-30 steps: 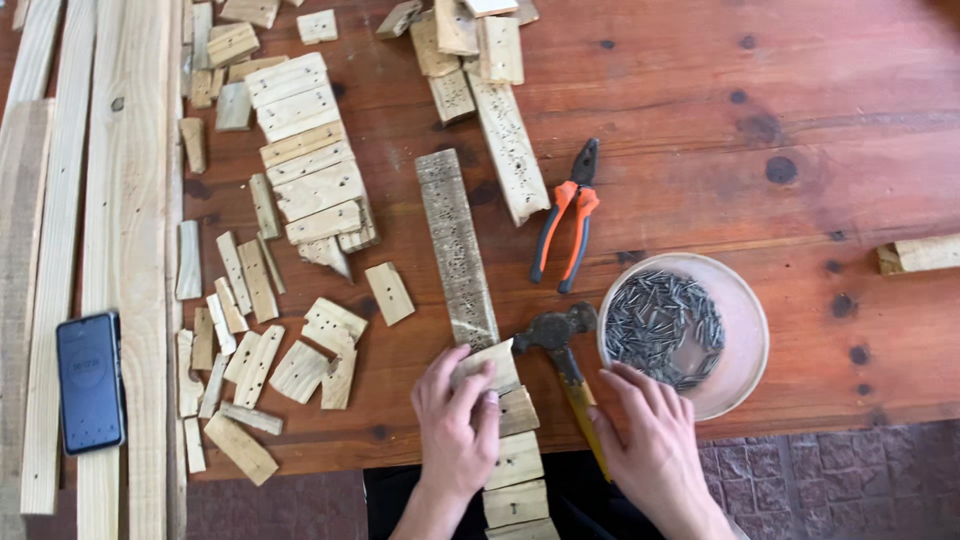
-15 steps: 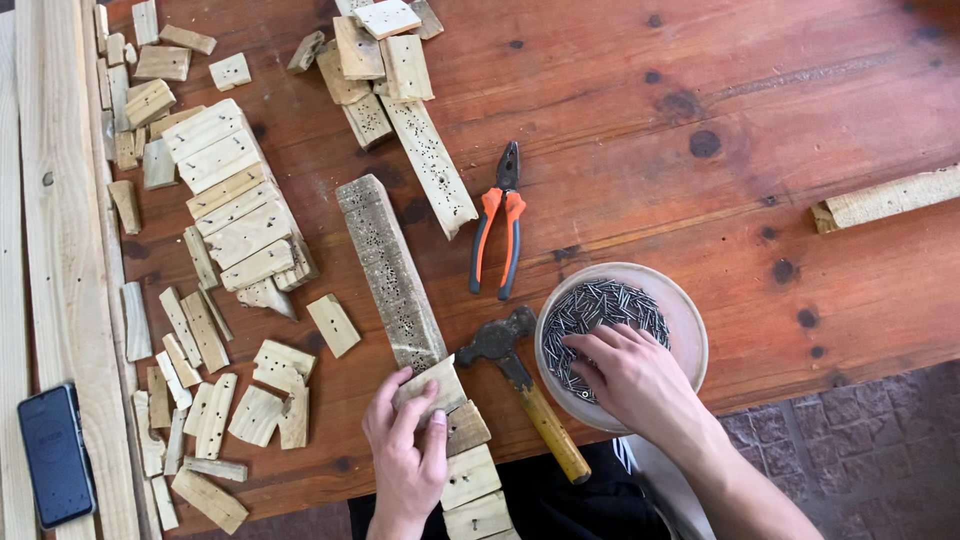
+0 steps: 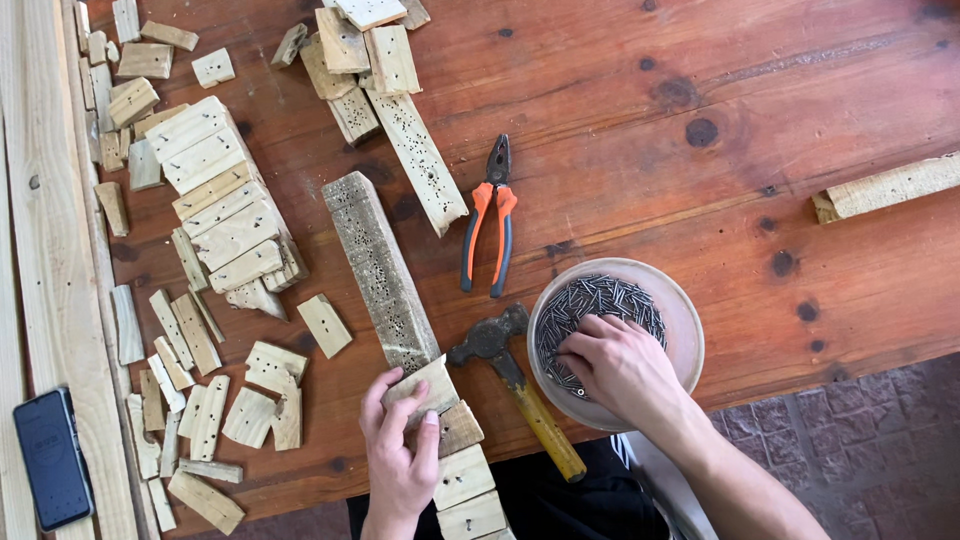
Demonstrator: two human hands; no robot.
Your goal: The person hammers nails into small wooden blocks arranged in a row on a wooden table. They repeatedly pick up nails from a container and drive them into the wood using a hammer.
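Note:
My left hand [image 3: 398, 455] presses on a small wooden block [image 3: 425, 385] at the near end of a long perforated wood strip [image 3: 378, 268]. More small blocks [image 3: 462, 478] continue the row toward me. My right hand [image 3: 618, 367] reaches into a round shallow bowl [image 3: 686, 332] full of dark nails [image 3: 600, 300], fingers curled down among them; whether it holds a nail is hidden. A hammer [image 3: 520, 385] with a yellow wooden handle lies between my two hands.
Orange-handled pliers [image 3: 488, 220] lie beyond the hammer. Many cut wood blocks [image 3: 215, 200] cover the table's left and top. Long planks [image 3: 55, 220] run down the left edge with a dark phone [image 3: 50, 458] on them. A wood piece [image 3: 885, 188] lies far right.
My right hand moved from beside the hammer handle up into the nail bowl. My left hand stayed on the block. The view shifted, so everything slid left in frame.

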